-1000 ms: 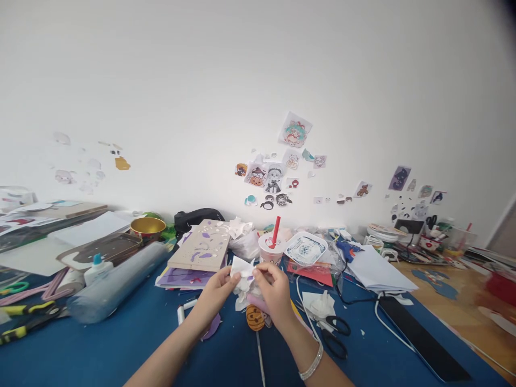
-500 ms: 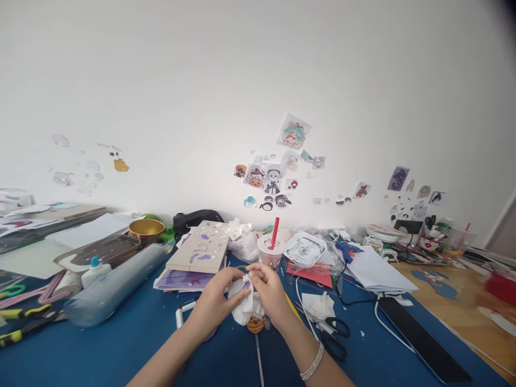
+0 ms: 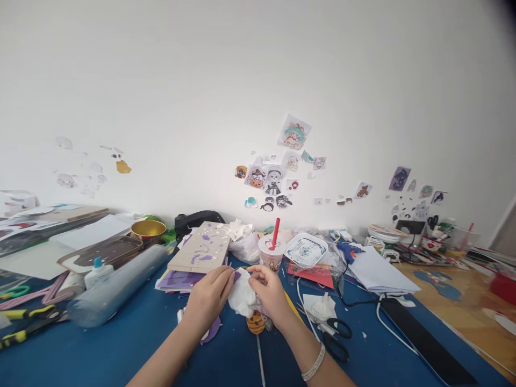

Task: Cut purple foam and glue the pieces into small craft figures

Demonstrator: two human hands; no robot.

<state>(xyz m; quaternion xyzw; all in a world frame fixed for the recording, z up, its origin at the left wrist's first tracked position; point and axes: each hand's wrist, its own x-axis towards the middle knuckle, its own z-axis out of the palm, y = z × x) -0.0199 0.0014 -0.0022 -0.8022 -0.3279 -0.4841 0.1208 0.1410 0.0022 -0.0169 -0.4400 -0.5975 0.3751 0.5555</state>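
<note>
Between my two hands is a crumpled white tissue-like piece with a bit of purple at its top edge. My left hand pinches its upper left side, fingers pressed together. On the right, my right hand grips the other side between thumb and fingers. Just below the white piece lies a round orange, dark-striped piece, with a thin pale stick pointing toward me. A purple piece lies below my left hand. Behind my right hand stands a cup with a red straw.
Black-handled scissors and a white tissue lie to the right, beside a white cable. A speckled board rests on papers at the back left. A clear roll, a glue bottle and pliers are at the left.
My left hand has moved from the front of the white piece to its upper left edge, its fingers now closer together. More of the white piece and the purple piece below shows.
</note>
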